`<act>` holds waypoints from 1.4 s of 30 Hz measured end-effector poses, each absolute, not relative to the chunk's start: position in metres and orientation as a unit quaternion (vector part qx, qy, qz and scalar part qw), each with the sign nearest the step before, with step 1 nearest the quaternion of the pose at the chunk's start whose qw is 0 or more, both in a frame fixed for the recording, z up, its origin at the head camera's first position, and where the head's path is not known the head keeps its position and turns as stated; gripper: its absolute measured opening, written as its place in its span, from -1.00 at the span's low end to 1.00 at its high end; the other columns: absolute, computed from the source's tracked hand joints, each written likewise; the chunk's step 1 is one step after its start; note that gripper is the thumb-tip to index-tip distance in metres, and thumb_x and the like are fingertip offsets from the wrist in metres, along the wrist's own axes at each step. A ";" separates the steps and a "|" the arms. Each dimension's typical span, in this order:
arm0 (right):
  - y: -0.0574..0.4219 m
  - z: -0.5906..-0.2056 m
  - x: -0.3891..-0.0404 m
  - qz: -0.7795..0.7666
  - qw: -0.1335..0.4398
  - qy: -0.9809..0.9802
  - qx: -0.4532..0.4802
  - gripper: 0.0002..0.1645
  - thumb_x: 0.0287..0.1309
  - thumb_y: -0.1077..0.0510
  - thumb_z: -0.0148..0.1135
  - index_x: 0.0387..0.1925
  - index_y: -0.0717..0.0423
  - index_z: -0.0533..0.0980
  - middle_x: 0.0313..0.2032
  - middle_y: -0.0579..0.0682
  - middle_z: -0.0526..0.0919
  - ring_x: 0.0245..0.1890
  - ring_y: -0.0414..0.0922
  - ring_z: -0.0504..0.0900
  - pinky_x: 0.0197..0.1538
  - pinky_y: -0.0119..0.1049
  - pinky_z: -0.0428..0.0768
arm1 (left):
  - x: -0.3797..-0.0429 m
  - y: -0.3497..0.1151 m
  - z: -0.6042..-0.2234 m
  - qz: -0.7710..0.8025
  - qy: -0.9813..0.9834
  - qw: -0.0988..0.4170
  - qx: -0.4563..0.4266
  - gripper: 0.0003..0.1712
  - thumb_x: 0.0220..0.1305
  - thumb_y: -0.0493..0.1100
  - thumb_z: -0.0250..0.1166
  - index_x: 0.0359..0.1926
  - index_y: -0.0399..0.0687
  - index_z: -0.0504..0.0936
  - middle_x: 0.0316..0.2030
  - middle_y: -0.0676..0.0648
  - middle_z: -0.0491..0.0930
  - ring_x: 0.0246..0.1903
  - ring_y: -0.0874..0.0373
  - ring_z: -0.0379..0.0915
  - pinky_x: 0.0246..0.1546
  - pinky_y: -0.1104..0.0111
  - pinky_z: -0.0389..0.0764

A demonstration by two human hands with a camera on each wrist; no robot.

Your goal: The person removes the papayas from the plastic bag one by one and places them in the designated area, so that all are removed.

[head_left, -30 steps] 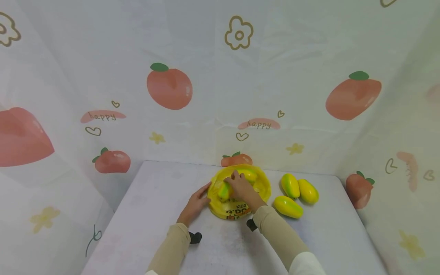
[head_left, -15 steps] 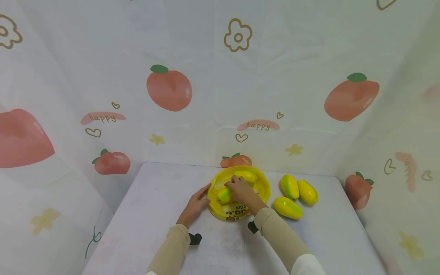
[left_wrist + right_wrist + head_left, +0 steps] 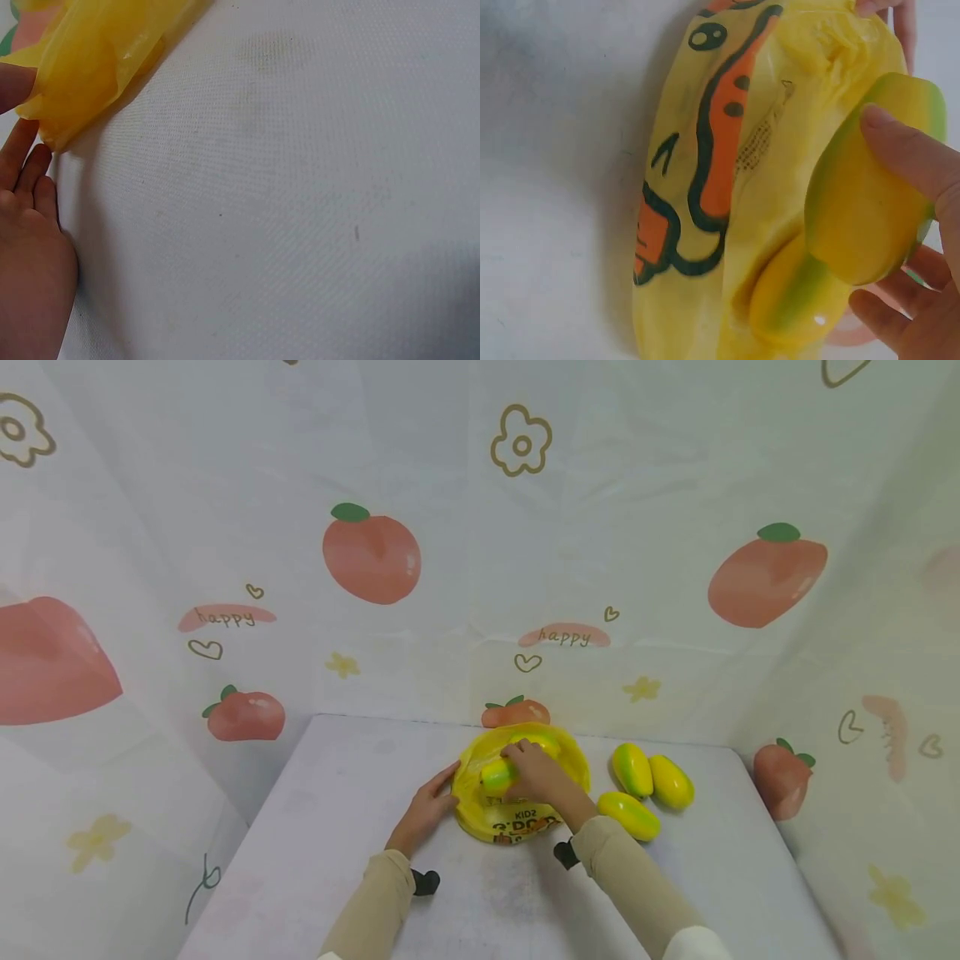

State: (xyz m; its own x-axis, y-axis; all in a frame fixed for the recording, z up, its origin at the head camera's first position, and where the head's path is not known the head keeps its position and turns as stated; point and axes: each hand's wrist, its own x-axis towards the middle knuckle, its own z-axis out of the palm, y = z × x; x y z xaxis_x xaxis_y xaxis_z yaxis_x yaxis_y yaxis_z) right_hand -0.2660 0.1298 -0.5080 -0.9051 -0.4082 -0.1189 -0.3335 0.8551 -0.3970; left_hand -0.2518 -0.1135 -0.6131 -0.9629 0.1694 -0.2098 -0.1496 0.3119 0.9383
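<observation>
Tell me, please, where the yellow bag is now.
In the head view, the yellow bag sits near the back edge of the table, between the left hand and three loose fruits.

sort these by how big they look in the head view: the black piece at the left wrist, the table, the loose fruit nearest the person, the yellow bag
1. table
2. yellow bag
3. loose fruit nearest the person
4. black piece at the left wrist
</observation>
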 end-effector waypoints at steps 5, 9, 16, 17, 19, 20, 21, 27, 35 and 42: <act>0.135 -0.505 -0.265 -0.185 0.090 0.962 -0.182 -0.11 -0.03 -0.03 0.61 0.29 0.07 0.38 0.22 0.15 0.53 0.17 0.09 0.52 0.30 -0.01 0.58 | -0.252 -0.113 -0.613 0.586 0.798 0.138 0.001 -0.22 0.27 -0.16 0.23 0.46 0.56 0.34 0.57 0.15 0.20 0.63 -0.04 -0.07 0.60 -0.19 -0.08; 0.139 -0.501 -0.262 -0.185 0.076 0.964 -0.177 -0.11 -0.03 -0.06 0.60 0.30 0.04 0.38 0.21 0.14 0.52 0.12 0.07 0.53 0.27 -0.01 0.60 | -0.252 -0.113 -0.613 0.583 0.800 0.142 -0.001 -0.22 0.27 -0.15 0.23 0.46 0.56 0.34 0.57 0.16 0.19 0.63 -0.04 -0.08 0.61 -0.18 -0.08; 0.144 -0.498 -0.254 -0.198 0.045 0.964 -0.170 -0.17 0.02 -0.11 0.56 0.27 0.01 0.38 0.11 0.09 0.50 -0.04 -0.01 0.54 0.17 -0.06 0.65 | -0.252 -0.114 -0.613 0.579 0.803 0.136 0.010 -0.22 0.27 -0.17 0.23 0.48 0.46 0.34 0.57 0.10 0.21 0.62 -0.08 -0.06 0.60 -0.20 -0.06; 0.144 -0.498 -0.252 -0.198 0.040 0.965 -0.167 -0.16 0.03 -0.13 0.55 0.27 0.02 0.38 0.11 0.10 0.50 -0.04 -0.01 0.55 0.17 -0.07 0.66 | -0.251 -0.113 -0.613 0.581 0.802 0.137 0.009 -0.22 0.28 -0.17 0.23 0.48 0.46 0.34 0.57 0.10 0.21 0.62 -0.08 -0.06 0.60 -0.20 -0.06; 0.146 -0.497 -0.249 -0.203 0.029 0.966 -0.160 -0.13 0.03 -0.14 0.55 0.30 0.04 0.37 0.14 0.11 0.50 -0.02 -0.01 0.55 0.19 -0.07 0.66 | -0.251 -0.113 -0.612 0.583 0.800 0.141 0.003 -0.23 0.28 -0.16 0.23 0.48 0.49 0.34 0.57 0.13 0.20 0.63 -0.05 -0.06 0.61 -0.17 -0.07; 0.147 -0.496 -0.247 -0.208 0.024 0.965 -0.155 -0.12 0.04 -0.14 0.55 0.30 0.05 0.37 0.15 0.12 0.49 -0.01 0.00 0.54 0.20 -0.06 0.66 | -0.251 -0.113 -0.612 0.583 0.800 0.143 0.000 -0.23 0.28 -0.15 0.23 0.47 0.51 0.34 0.57 0.14 0.20 0.63 -0.04 -0.07 0.61 -0.16 -0.07; 0.148 -0.496 -0.246 -0.212 0.018 0.966 -0.151 -0.12 0.04 -0.14 0.54 0.31 0.06 0.36 0.16 0.12 0.49 0.00 -0.01 0.54 0.20 -0.06 0.66 | -0.251 -0.113 -0.611 0.583 0.799 0.144 -0.001 -0.23 0.28 -0.14 0.23 0.47 0.51 0.34 0.57 0.15 0.20 0.63 -0.03 -0.07 0.61 -0.16 -0.07; 0.161 -0.498 -0.239 -0.230 -0.034 0.962 -0.143 -0.10 0.06 -0.17 0.52 0.34 0.08 0.37 0.20 0.12 0.48 0.06 0.02 0.53 0.20 -0.02 0.66 | -0.251 -0.113 -0.610 0.588 0.797 0.135 0.001 -0.22 0.28 -0.16 0.24 0.48 0.47 0.34 0.57 0.11 0.20 0.63 -0.06 -0.07 0.61 -0.17 -0.07; 0.186 -0.504 -0.228 -0.250 -0.075 0.956 -0.136 -0.12 0.07 -0.19 0.50 0.32 0.10 0.39 0.16 0.15 0.51 0.03 0.05 0.51 0.09 -0.02 0.65 | -0.252 -0.112 -0.610 0.587 0.798 0.139 0.001 -0.22 0.27 -0.16 0.25 0.48 0.46 0.35 0.57 0.10 0.21 0.62 -0.07 -0.05 0.60 -0.17 -0.05; 0.202 -0.509 -0.221 -0.244 -0.107 0.956 -0.124 -0.11 0.04 -0.18 0.53 0.30 0.12 0.40 0.13 0.20 0.53 0.02 0.09 0.52 0.07 -0.01 0.62 | -0.252 -0.112 -0.612 0.593 0.793 0.139 -0.010 -0.21 0.25 -0.17 0.25 0.46 0.52 0.35 0.56 0.14 0.21 0.63 -0.05 -0.06 0.60 -0.19 -0.06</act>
